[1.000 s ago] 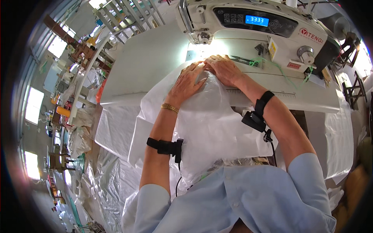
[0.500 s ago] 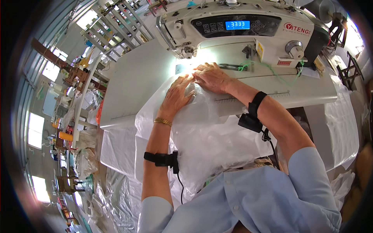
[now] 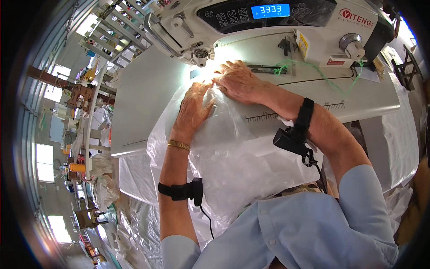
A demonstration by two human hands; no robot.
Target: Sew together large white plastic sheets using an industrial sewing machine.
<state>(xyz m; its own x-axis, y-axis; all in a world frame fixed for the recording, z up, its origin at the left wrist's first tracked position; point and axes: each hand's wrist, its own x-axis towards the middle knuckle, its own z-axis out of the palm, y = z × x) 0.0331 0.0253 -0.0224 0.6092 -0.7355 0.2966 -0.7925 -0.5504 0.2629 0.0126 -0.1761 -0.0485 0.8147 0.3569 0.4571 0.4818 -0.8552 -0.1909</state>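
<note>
A thin translucent plastic sheet (image 3: 224, 125) runs from my lap up over the edge of the sewing machine (image 3: 268, 15) bed to the bright spot below the needle area. My left hand (image 3: 192, 107) lies on the sheet with fingers stretched forward and the thumb apart. Close beside it, my right hand (image 3: 239, 83) has its fingers bent down onto the sheet's edge near the presser foot. Both sets of fingertips nearly meet, partly lost in the lamp's glare. The needle itself is hidden by that glare.
Dark thread snips (image 3: 268, 69) and green thread (image 3: 331, 80) lie right of my right hand. A handwheel (image 3: 351, 45) sticks out on the machine's right. More clear plastic (image 3: 139, 233) hangs at the lower left. A metal rack (image 3: 116, 33) stands at the far left.
The view has moved closer to the machine, so it sits higher and larger in the picture. Both hands remain together at the sheet near the presser foot.
</note>
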